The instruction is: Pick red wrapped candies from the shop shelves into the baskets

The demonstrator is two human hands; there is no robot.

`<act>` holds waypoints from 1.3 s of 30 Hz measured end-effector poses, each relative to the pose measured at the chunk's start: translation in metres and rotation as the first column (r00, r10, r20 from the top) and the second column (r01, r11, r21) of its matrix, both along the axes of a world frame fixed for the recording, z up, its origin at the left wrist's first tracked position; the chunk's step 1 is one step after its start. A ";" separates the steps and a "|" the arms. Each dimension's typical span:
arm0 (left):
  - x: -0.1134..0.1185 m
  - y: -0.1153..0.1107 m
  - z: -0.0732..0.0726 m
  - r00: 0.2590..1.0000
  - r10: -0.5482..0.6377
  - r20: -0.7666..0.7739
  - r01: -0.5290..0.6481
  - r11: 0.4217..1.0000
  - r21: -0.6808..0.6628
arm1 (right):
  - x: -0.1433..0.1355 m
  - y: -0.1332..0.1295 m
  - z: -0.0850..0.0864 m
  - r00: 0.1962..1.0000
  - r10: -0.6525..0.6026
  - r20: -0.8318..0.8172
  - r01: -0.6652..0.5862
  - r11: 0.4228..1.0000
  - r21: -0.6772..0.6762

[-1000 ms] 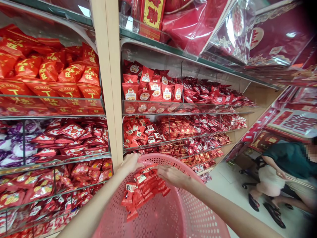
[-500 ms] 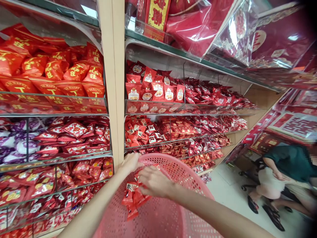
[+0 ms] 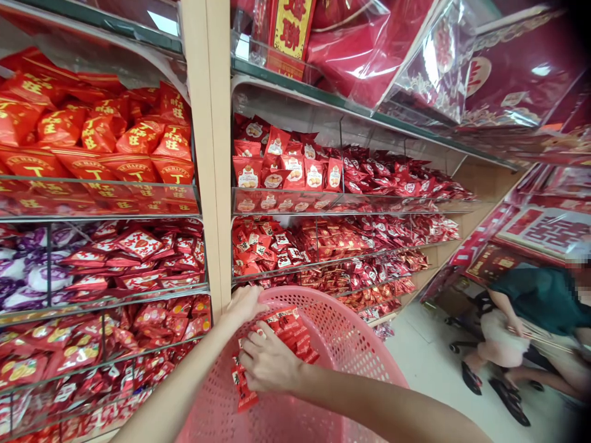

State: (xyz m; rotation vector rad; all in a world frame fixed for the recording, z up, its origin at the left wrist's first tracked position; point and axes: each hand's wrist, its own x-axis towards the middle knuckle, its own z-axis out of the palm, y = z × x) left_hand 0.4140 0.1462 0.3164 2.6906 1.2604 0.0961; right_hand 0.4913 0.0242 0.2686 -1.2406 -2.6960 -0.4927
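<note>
A pink perforated plastic basket (image 3: 369, 344) stands in front of me, against the lower shelves. My left hand (image 3: 244, 303) holds its far left rim, thumb pointing inward. Inside the basket, my right hand (image 3: 272, 366) is palm down with its fingers curled over small red candy packets (image 3: 244, 394). Part of what lies under the palm is hidden. More red packets with dark lettering on pale patches (image 3: 298, 332) lie in the basket just beyond and to the right of that hand.
Shelves behind clear fronts hold red packets (image 3: 272, 246), larger red bags (image 3: 101, 132) and purple-and-white wrapped sweets (image 3: 46, 271). A wooden post (image 3: 217, 184) divides them. At right, a person in a dark green top (image 3: 535, 307) sits on a chair above the tiled floor (image 3: 420, 351).
My right hand has moved slightly left and down inside the basket, its fingers now over the left packets. The packets to its right have come into sight. My left hand stays on the rim.
</note>
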 end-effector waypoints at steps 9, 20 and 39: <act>0.000 0.006 -0.008 1.000 -0.031 -0.003 0.031 0.999 0.032 | 0.009 -0.003 -0.004 0.999 0.051 -0.002 -0.051 0.999 0.009; -0.001 0.002 -0.002 1.000 -0.011 0.011 0.011 0.999 -0.030 | 0.035 0.024 0.056 0.968 0.006 -0.252 0.042 0.982 0.185; 0.000 0.004 -0.004 1.000 -0.019 -0.008 0.019 1.000 -0.019 | 0.071 0.127 0.128 0.737 -0.541 -0.405 0.475 0.841 -0.260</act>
